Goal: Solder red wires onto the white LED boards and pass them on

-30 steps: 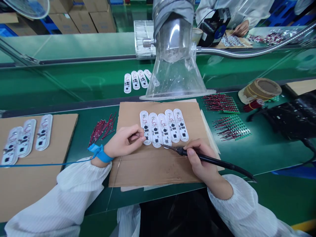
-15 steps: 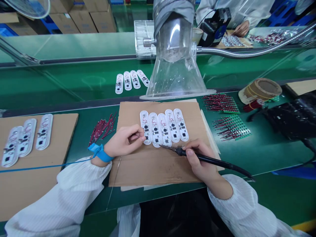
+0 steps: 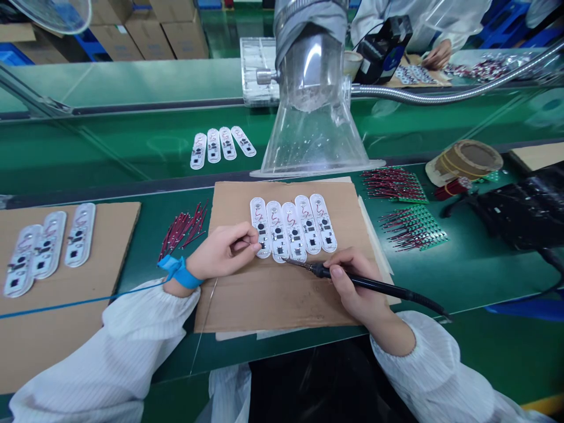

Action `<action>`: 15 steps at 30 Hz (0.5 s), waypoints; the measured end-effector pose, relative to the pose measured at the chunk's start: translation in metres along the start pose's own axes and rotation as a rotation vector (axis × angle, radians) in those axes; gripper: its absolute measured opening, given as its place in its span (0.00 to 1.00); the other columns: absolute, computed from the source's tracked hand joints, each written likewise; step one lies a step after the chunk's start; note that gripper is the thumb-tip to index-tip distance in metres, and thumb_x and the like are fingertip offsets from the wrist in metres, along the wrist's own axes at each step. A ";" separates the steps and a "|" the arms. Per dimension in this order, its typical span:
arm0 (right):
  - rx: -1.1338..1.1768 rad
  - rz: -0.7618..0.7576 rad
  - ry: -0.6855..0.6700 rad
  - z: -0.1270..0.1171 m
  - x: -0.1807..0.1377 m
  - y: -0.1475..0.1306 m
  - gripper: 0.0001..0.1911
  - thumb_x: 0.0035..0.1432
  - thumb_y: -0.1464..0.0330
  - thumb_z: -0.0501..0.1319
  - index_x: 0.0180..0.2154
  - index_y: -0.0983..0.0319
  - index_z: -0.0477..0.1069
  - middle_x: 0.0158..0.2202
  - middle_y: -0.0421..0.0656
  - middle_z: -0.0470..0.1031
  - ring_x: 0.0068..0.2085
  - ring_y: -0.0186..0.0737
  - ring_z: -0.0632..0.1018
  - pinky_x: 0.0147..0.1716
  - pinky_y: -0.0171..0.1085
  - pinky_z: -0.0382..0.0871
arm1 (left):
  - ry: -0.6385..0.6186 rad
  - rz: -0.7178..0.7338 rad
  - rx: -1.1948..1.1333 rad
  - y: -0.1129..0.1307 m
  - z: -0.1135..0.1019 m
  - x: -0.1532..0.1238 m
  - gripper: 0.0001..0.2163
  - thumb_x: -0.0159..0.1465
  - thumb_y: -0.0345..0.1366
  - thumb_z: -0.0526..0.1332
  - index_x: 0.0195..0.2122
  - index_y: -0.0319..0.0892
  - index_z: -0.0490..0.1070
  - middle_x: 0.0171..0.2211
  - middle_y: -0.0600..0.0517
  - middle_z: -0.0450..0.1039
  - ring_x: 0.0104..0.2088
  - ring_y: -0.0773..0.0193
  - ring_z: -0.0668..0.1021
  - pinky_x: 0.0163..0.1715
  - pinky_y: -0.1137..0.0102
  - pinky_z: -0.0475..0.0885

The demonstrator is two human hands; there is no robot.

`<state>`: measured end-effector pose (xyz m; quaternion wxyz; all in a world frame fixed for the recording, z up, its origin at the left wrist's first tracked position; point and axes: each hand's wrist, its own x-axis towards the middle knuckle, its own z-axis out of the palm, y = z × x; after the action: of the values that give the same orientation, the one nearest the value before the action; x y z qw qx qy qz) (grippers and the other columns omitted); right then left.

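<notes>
My right hand [image 3: 359, 291] grips a black soldering iron [image 3: 383, 286] like a pen. Its tip meets the lower end of the second white circuit board [image 3: 277, 229] from the left in a row of several, lying side by side on a cardboard sheet [image 3: 273, 299]. Closed in a pinch, my left hand [image 3: 229, 251] is at the lower part of the leftmost board [image 3: 259, 214]. A thin solder wire [image 3: 202, 332] trails from under this hand to the table edge. A blue wrist strap [image 3: 180, 272] circles my left wrist.
Red wires [image 3: 181, 229] lie left of the cardboard. Green boards with red wires [image 3: 414, 226] are at right, near a tape roll [image 3: 465, 160]. A clear fume hood [image 3: 315, 138] hangs ahead. More boards [image 3: 214, 145] lie on the green belt [image 3: 145, 150]. A co-worker's hand [image 3: 437, 56] is across.
The boards on the green belt have shifted left. The iron's tip has moved very slightly left; my left hand stays almost still. The co-worker's hand has moved a little.
</notes>
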<state>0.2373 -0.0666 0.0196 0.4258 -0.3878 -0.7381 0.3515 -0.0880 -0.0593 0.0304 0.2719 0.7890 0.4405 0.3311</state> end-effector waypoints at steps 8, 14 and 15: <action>0.003 -0.003 0.001 0.000 0.001 -0.001 0.13 0.81 0.59 0.62 0.40 0.55 0.75 0.31 0.37 0.81 0.28 0.36 0.81 0.29 0.33 0.74 | -0.016 -0.013 0.007 -0.001 0.001 0.000 0.06 0.73 0.32 0.61 0.37 0.44 0.69 0.24 0.63 0.60 0.22 0.72 0.62 0.24 0.75 0.60; 0.006 -0.001 0.004 0.001 0.001 -0.002 0.13 0.81 0.59 0.62 0.40 0.56 0.75 0.31 0.37 0.81 0.28 0.36 0.81 0.29 0.34 0.75 | -0.026 0.000 0.010 -0.001 0.000 0.001 0.07 0.74 0.33 0.61 0.37 0.43 0.72 0.23 0.62 0.60 0.22 0.71 0.63 0.24 0.75 0.60; 0.010 0.001 0.008 0.001 0.000 -0.002 0.13 0.81 0.59 0.62 0.40 0.56 0.75 0.30 0.37 0.80 0.28 0.36 0.81 0.29 0.34 0.74 | -0.023 -0.001 0.010 -0.001 0.000 0.001 0.07 0.74 0.33 0.61 0.37 0.43 0.72 0.23 0.62 0.60 0.22 0.71 0.63 0.24 0.75 0.60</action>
<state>0.2359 -0.0675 0.0210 0.4303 -0.3875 -0.7345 0.3537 -0.0878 -0.0586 0.0299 0.2729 0.7940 0.4393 0.3195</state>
